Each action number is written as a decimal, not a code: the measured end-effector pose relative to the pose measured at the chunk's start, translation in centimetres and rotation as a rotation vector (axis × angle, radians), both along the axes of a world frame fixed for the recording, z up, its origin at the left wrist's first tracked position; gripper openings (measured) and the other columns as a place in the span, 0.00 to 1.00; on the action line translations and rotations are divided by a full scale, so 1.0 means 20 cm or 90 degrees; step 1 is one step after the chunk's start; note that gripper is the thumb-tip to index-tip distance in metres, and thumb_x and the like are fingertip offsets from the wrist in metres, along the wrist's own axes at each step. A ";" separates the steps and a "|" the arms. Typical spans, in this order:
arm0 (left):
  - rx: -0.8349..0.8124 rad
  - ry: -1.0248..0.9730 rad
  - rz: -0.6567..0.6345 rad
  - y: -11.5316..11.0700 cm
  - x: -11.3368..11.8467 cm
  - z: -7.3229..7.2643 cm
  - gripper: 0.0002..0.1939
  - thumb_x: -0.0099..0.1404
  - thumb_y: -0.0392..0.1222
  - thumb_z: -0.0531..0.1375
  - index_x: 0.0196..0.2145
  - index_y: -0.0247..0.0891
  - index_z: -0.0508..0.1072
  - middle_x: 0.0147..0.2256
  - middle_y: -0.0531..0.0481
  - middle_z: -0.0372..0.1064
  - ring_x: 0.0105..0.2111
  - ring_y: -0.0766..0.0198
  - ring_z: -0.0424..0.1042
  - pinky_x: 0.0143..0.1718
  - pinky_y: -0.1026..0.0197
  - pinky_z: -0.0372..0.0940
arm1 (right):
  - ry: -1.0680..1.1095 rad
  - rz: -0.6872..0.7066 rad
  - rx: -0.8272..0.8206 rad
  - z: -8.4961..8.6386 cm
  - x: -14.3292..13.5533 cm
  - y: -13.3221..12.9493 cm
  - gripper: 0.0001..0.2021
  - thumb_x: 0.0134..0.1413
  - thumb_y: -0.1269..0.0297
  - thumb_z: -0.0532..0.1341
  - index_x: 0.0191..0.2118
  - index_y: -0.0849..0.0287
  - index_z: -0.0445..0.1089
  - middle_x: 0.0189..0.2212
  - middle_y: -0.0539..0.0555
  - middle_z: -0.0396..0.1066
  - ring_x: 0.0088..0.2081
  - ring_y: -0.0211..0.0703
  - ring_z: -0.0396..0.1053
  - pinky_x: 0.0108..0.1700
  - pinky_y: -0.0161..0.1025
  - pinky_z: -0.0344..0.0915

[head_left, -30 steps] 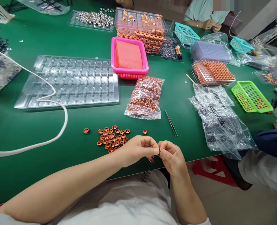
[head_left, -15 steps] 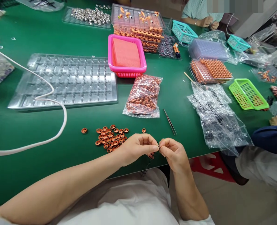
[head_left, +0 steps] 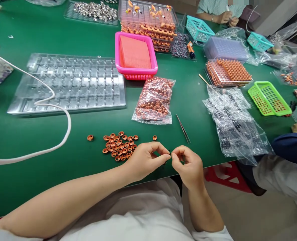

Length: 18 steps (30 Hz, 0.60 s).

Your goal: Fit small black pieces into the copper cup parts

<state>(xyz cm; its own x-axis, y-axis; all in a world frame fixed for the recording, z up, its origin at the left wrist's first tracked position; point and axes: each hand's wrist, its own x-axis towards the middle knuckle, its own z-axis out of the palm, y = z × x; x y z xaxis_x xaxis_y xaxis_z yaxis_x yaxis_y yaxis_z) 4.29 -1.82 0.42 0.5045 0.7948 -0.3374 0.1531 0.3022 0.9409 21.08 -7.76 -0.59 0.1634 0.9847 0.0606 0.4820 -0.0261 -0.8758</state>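
Shifted since half a second ago: right hand [head_left: 190, 164], its fingers more rounded. Left hand [head_left: 144, 159], fingertips just beside the right's; whether either grasps anything, cannot tell. Dark piece [head_left: 165, 163], mostly hidden, below left thumb. Orange cups [head_left: 117, 147], loose on green bench [head_left: 88, 124], nine o'clock of hands. Bagged cups [head_left: 153, 103], eleven o'clock. Tweezers [head_left: 181, 127], one o'clock.

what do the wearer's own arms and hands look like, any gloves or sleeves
Both the left hand and the right hand are ungloved, and no ring, watch or bracelet can be made out. The forearms are bare too, without visible markings. White sleeves show only at the bottom of the picture, matching the white top.
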 end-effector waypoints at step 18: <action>-0.082 -0.086 0.036 0.04 0.00 -0.03 0.10 0.60 0.45 0.65 0.32 0.34 0.74 0.29 0.52 0.70 0.30 0.65 0.71 0.35 0.63 0.68 | -0.303 0.133 -0.036 -0.10 0.14 0.08 0.08 0.63 0.70 0.56 0.32 0.56 0.68 0.28 0.49 0.68 0.30 0.39 0.65 0.35 0.37 0.58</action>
